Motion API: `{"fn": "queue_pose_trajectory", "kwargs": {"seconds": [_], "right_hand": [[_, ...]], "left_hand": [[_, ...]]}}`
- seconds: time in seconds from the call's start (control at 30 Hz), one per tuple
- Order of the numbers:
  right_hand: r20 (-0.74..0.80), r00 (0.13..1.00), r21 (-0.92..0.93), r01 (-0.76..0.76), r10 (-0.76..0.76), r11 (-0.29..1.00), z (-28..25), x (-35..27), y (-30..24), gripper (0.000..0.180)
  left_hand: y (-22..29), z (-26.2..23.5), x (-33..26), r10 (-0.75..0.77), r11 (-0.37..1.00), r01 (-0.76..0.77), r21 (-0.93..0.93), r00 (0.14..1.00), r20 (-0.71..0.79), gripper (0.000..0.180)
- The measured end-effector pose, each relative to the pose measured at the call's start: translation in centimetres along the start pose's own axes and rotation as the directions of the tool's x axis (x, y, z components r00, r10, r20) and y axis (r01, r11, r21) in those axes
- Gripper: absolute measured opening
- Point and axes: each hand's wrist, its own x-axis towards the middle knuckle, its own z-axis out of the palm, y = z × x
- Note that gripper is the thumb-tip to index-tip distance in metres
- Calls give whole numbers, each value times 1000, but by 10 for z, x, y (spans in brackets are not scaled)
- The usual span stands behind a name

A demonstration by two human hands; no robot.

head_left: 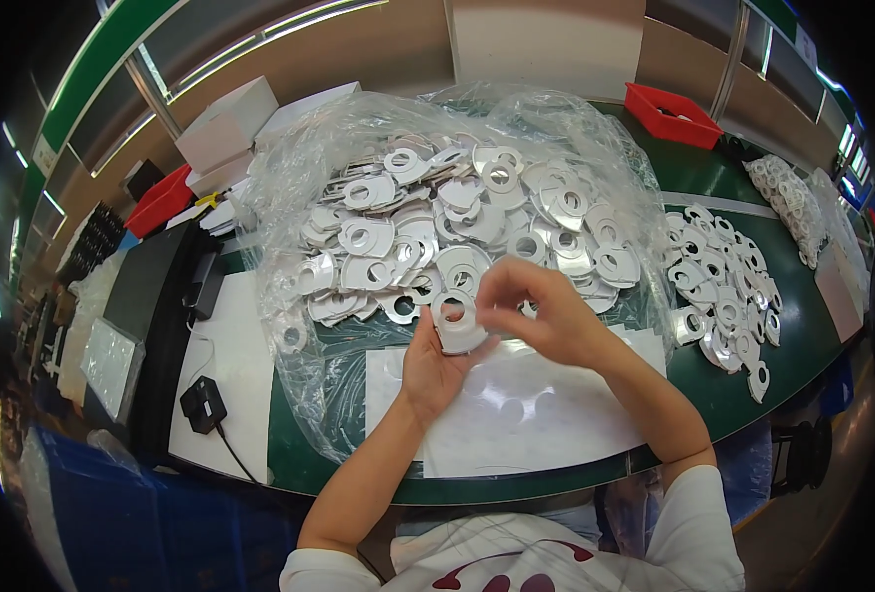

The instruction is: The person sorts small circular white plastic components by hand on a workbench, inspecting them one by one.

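Holding a white ring-shaped part [455,323] in left hand [436,365] fingers; right hand [546,318] fingers pinched at its rim — peeling appears underway; next needs a steady pull.

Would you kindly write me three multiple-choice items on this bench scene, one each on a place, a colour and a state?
1. Where does the big heap of ring parts lie?
A. on the clear plastic bag
B. in a red bin
C. on the floor

2. What colour is the bin at the far right of the table?
A. blue
B. red
C. yellow

3. What is the left hand doing?
A. lying flat and empty
B. holding a cable
C. holding a small stack of ring parts

Answers: 1 A, the heap rests on the spread bag. 2 B, the bin is plainly red. 3 C, the stack sits in the left hand's grip, with the right hand meeting it.
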Motion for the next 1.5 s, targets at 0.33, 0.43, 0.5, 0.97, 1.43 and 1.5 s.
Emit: {"fn": "queue_pose_trajectory", "kwargs": {"seconds": [0.33, 0.43, 0.5, 0.97, 1.43, 1.5], "right_hand": [[-12, 948, 303, -298, 317, 905, 14, 3, 65, 19], [-20, 946, 300, -302, 322, 905, 15, 3, 68, 20], [-36, 952, 281, -283, 305, 917, 16, 3, 72, 20], [-66, 948, 307, -278, 312, 910, 18, 3, 76, 20], [-70, 942, 339, -287, 328, 896, 19, 3, 74, 18], [-74, 945, 328, -278, 318, 903, 19, 3, 75, 18]], "left_hand": [[-4, -8, 8, -144, 989, 147, 21, 984, -100, 53], [-4, -8, 8, -146, 989, 148, 15, 985, -94, 52], [-4, -8, 8, -146, 989, 149, 23, 985, -94, 52], [-4, -9, 6, -151, 988, 152, 5, 983, -105, 52], [-4, -8, 7, -149, 988, 152, 15, 981, -121, 51], [-5, -8, 7, -147, 988, 151, 21, 981, -130, 51]]}}
